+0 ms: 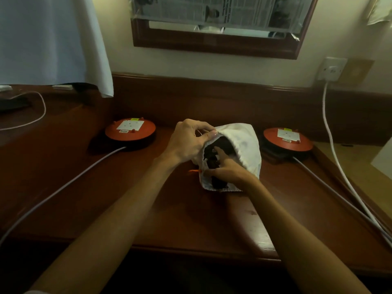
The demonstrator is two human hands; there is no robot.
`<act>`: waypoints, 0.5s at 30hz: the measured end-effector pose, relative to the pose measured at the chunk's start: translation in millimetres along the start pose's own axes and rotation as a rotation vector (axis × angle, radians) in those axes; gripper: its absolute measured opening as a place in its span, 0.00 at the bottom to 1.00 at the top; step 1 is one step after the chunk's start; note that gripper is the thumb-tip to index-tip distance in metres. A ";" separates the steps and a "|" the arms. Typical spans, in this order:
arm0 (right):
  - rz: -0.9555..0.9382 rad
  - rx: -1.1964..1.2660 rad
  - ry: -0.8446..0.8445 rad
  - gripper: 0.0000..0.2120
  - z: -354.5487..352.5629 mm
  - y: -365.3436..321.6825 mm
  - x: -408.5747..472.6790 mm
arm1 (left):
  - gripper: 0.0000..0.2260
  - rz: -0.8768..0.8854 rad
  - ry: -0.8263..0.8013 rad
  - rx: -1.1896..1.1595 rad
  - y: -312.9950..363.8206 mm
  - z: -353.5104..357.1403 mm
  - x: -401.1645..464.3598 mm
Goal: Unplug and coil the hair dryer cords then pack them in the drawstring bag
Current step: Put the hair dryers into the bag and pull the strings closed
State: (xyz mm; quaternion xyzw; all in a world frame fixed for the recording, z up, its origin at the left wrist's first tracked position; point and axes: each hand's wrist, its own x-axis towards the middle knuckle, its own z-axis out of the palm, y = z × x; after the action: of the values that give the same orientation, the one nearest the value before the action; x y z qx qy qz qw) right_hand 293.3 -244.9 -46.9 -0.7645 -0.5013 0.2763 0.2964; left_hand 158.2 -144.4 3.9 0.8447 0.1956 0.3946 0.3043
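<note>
A white drawstring bag (244, 143) lies on the wooden desk (148, 209) with its mouth facing me. My left hand (191, 139) pinches the upper rim of the bag and holds the mouth wide. My right hand (228, 168) is at the mouth, fingers pressing on a dark hair dryer with its cord (214, 158) inside the bag. Most of the dark contents are hidden by the cloth and my fingers. A small orange tip (194, 171) shows on the desk at the bag's left edge.
Two red round extension reels sit on the desk, one at the left (130, 130) and one at the right (288, 139), each with a grey cable running toward me. A white cable (331, 134) hangs from a wall socket (332, 68). A mirror (216, 26) hangs above.
</note>
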 end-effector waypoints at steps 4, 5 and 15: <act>-0.083 0.070 -0.187 0.53 -12.8 31.8 -26.0 | 0.06 0.024 -0.033 -0.030 -2.7 -6.8 -0.6; -0.098 0.009 -0.168 0.52 -11.3 40.0 -28.7 | 0.06 0.024 -0.049 -0.040 -4.3 -8.2 -0.7; -0.200 -0.640 0.317 0.25 15.5 36.4 -14.4 | 0.08 -0.005 -0.099 -0.098 -3.0 5.6 -8.2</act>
State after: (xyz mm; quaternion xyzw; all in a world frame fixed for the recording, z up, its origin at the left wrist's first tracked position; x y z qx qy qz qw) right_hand 299.1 -267.2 -82.0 -0.7991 -0.5823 -0.0466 0.1419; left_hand 157.3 -148.9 -5.4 0.8466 0.1628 0.3609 0.3556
